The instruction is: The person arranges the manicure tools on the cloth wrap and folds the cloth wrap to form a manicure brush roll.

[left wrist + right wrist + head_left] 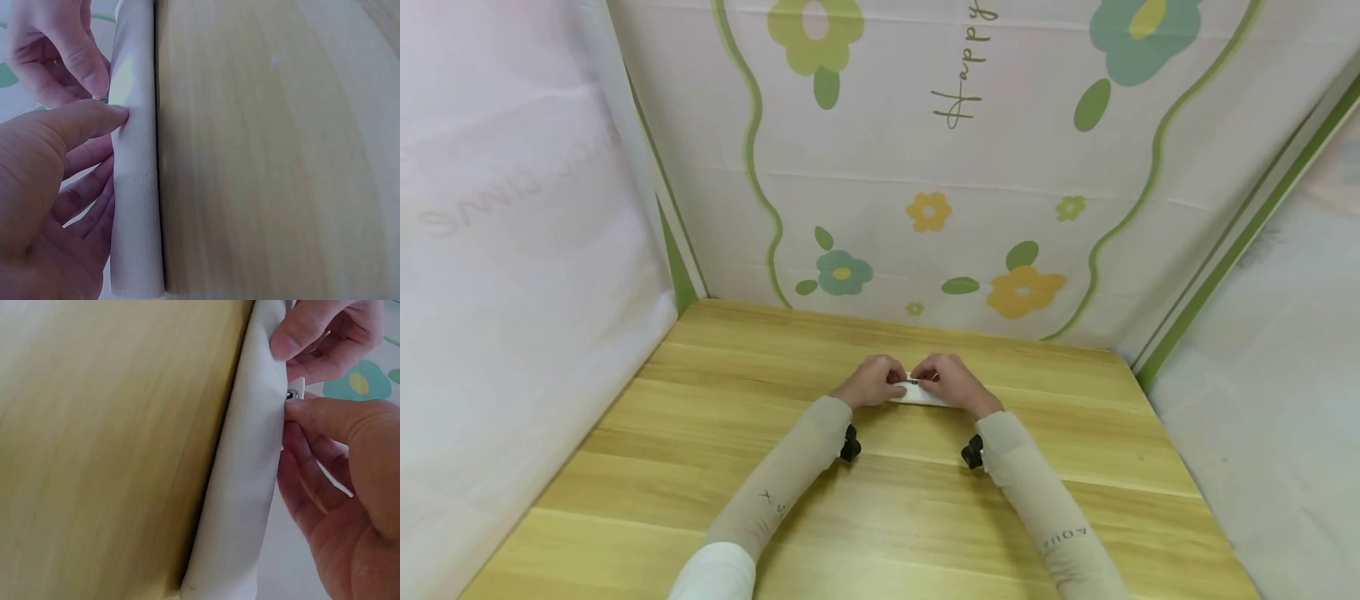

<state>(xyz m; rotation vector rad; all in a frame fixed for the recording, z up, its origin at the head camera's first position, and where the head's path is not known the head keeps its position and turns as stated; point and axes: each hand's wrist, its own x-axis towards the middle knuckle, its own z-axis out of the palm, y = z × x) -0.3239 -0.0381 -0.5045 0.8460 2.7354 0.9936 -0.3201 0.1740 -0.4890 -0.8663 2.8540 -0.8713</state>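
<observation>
A long, narrow white fabric piece [919, 395] with a rounded edge lies across the wooden table in front of both hands. In the left wrist view its woven cloth surface [136, 212] shows up close. My left hand [867, 382] pinches it near the middle, thumb on the near face and fingers behind. My right hand [951, 383] is right beside it, thumb and fingertips pinching a small white tab with a round metal snap [291, 394] at the far edge. The right fingertips partly cover the snap. The fabric piece's far side is hidden.
The wooden table [910, 517] has a back edge just beyond the hands. A white flower-printed cloth [880, 167] hangs behind it, with white cloth walls at left and right. Black wrist cameras [850, 444] sit under both forearms.
</observation>
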